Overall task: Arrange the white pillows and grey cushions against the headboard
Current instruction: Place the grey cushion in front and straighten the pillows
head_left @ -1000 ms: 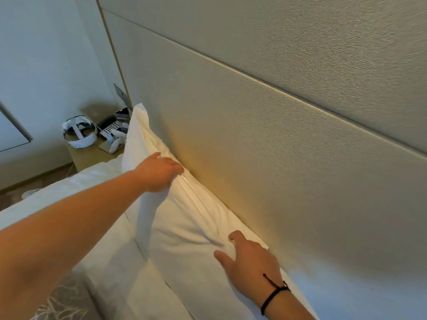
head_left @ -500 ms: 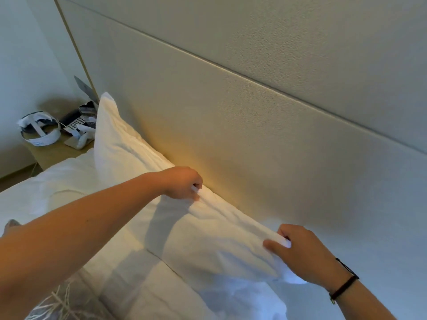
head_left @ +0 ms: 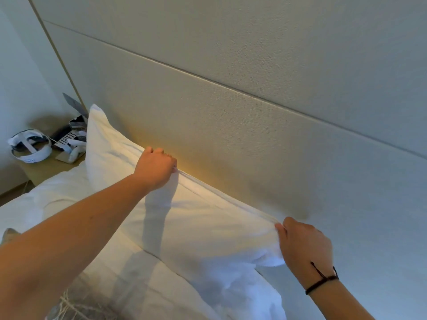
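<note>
Pillow (head_left: 196, 218), white and long, stands on its lower edge along the padded headboard (head_left: 254, 135), its upper seam close against the panel and its far corner rising to a point near the bedside table (head_left: 44, 169); the left hand (head_left: 156, 168) grips that upper seam about midway, fingers curled over the fabric, thumb side toward the camera; the right hand (head_left: 305, 248) pinches the near corner of the same pillow, the cloth bunched between thumb and fingers, a dark cord bracelet (head_left: 322, 281) around its wrist; both forearms reach in from the lower edge of the view, the left one casting a shadow down the pillow's face; below the pillow lies white bedding (head_left: 147, 285), creased, and a second white mass, whether another pillow or folded duvet cannot be told, sits just under the right hand; on the bedside table rest a white headset (head_left: 30, 146) and a telephone (head_left: 67, 136), both well apart from the hands.
</note>
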Motion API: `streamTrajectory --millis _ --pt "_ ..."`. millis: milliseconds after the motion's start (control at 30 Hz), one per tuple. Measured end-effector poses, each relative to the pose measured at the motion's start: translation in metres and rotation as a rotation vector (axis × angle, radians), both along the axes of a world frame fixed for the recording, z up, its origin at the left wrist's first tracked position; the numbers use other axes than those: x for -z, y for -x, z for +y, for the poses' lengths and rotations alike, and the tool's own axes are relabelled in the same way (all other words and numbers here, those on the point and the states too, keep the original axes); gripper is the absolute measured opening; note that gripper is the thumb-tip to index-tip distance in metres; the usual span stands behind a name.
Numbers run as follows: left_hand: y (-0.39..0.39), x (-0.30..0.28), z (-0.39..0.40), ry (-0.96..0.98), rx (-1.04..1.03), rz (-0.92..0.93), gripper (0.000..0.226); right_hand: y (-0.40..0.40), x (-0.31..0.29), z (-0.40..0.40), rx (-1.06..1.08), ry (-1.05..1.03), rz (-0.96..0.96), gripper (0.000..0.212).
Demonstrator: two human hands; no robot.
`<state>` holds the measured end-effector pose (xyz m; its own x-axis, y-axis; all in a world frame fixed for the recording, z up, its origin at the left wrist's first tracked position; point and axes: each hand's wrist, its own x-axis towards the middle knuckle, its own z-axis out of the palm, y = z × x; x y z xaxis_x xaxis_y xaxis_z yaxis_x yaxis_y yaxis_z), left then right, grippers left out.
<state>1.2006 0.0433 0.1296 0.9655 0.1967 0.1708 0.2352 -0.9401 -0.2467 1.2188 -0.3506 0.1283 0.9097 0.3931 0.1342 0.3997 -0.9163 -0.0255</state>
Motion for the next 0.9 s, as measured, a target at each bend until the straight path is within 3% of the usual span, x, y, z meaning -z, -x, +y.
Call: streamTrajectory --millis 100,233,367,433,533,667,767,900 --pt "-0.001 0.009 -0.007 0.073 -0.032 -0.025 0.02 0.002 0.013 0.01 0.003 0.247 0.061 0.016" --pt "0.0 0.016 -0.008 0.242 -0.07 -0.063 0.016 0.0 0.013 0.023 -0.035 0.269 0.121 0.017" --pt "-0.001 0.016 -0.004 0.351 -0.07 -0.083 0.015 0.001 -0.003 0.057 -0.254 0.014 0.059 0.033" --pt "-0.002 0.015 -0.002 0.395 -0.065 -0.094 0.016 -0.005 0.001 0.083 -0.342 -0.131 0.132 0.008" --pt "0.0 0.015 0.003 0.439 -0.042 -0.109 0.018 -0.02 0.008 0.136 -0.396 -0.331 0.361 0.026" --pt "-0.001 0.021 0.013 0.406 0.027 -0.131 0.016 -0.038 0.013 0.214 -0.456 -0.429 0.519 0.031" --pt "-0.005 0.021 0.029 0.365 0.113 -0.094 0.015 -0.047 0.016 0.262 -0.433 -0.513 0.614 0.018" --pt "-0.012 0.028 0.072 0.154 0.24 0.058 0.02 -0.054 0.031 0.309 -0.423 -0.484 0.636 0.007"
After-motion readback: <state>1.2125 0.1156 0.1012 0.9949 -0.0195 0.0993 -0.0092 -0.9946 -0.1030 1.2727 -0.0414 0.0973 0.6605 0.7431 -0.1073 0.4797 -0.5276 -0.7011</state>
